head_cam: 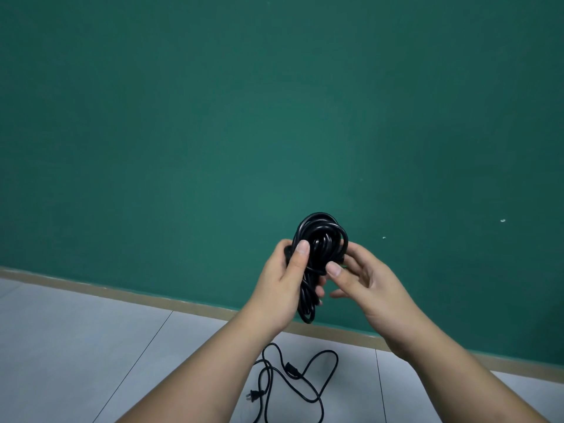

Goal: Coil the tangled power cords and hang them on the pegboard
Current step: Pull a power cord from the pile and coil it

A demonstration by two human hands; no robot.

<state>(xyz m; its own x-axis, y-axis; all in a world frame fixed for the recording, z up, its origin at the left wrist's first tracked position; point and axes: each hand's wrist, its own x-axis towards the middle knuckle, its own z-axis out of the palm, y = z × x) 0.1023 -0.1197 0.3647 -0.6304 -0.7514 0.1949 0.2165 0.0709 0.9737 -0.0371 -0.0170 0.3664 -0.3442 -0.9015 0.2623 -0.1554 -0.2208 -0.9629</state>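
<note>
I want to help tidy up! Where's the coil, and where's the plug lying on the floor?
coil point(320, 233), head view, on its upper loops.
plug point(258, 394), head view, on its black body.

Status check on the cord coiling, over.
Left grip holds coiled cord. Right grip pinches its edge. Second cord tangled on floor.

Open room before green wall point(274, 102); loose cord point(290, 369) (seemingly tangled) crosses floor point(76, 346).

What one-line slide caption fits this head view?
Left hand grips a coiled black power cord, right hand pinching it; another black cord lies tangled on the grey tiled floor.
</note>
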